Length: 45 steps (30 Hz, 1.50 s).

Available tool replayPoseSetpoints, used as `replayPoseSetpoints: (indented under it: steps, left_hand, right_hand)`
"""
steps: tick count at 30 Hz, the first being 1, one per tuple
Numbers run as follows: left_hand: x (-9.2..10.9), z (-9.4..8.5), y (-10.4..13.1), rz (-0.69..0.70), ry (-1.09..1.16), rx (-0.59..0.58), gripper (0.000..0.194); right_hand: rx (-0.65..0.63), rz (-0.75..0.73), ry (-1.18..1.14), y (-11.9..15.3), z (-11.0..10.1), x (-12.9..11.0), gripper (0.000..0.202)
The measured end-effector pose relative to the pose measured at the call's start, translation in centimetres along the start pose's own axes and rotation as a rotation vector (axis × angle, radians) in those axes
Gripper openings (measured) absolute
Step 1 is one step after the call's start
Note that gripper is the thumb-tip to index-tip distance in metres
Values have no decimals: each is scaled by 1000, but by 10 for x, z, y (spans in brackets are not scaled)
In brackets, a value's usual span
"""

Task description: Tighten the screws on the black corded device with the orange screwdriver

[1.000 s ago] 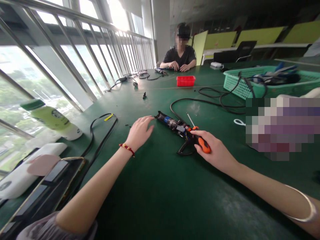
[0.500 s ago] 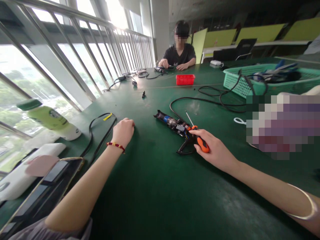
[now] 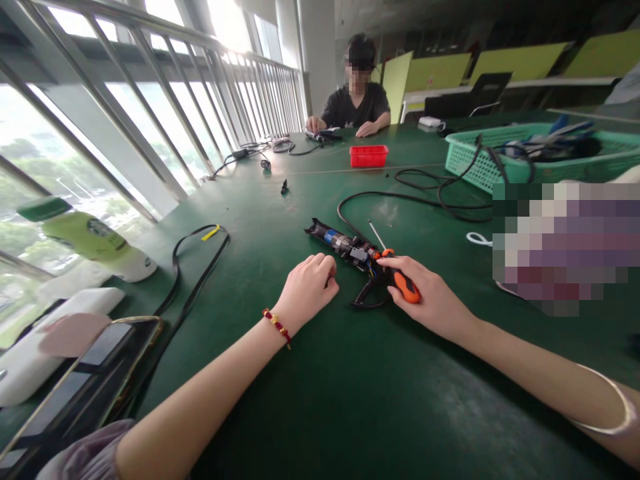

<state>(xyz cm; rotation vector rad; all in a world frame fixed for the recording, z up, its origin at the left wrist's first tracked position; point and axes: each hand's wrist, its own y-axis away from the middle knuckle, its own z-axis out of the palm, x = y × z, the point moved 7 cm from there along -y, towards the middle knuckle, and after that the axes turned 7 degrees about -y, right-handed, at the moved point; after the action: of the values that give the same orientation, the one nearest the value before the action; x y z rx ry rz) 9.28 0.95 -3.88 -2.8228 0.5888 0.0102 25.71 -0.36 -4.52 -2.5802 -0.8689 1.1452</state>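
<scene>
My right hand (image 3: pixel 430 293) is closed round the orange-and-black handle of a screwdriver (image 3: pixel 406 287), whose metal shaft points up and away to the left. Under these fingers lies an opened handheld electric tool (image 3: pixel 345 245), with a black shell, a blue band, metal inner parts and thin wires showing. To the left of the tool, my left hand (image 3: pixel 307 287) is just above the table or resting on it, fingers curled in with the thumb close to them. Whatever it may hold is hidden. A black cord (image 3: pixel 373 194) curves away behind the tool.
Behind are a red bin (image 3: pixel 369 156), a small black part (image 3: pixel 285 187) and a green basket (image 3: pixel 475 160) of tools. A person (image 3: pixel 357 100) sits opposite. On the left are a bottle (image 3: pixel 93 240), a phone (image 3: pixel 75 387) and a black strap (image 3: pixel 200 280). A railing (image 3: pixel 165 73) borders the table.
My left hand has moved right, close to the electric tool, with its fingers still curled. My right hand keeps its hold on the screwdriver, almost unmoved.
</scene>
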Motion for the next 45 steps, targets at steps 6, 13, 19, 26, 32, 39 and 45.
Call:
replayPoseSetpoints:
  steps: [6, 13, 19, 26, 32, 39, 45]
  left_hand:
    - [-11, 1, 1, -50, 211, 108, 7]
    - [-22, -1, 2, -146, 384, 215, 12]
    - [-25, -4, 3, -141, 453, 275, 17]
    - [-27, -11, 3, -139, 516, 361, 7]
    - [-29, -9, 3, -170, 537, 354, 12]
    - [-26, -13, 0, -159, 594, 406, 4]
    - [-21, -13, -5, -82, 580, 426, 5]
  right_hand:
    - [-14, -45, -19, 0, -2, -5, 43]
    - [-148, -154, -3, 5, 9, -16, 44]
    - [-216, -194, 19, 8, 13, -17, 46]
    - [-222, -199, 33, 8, 13, -18, 47]
    - [-212, -196, 41, 8, 11, -21, 45]
    - [-193, -197, 39, 7, 12, -21, 45]
    - [-203, -215, 61, 8, 15, -26, 44]
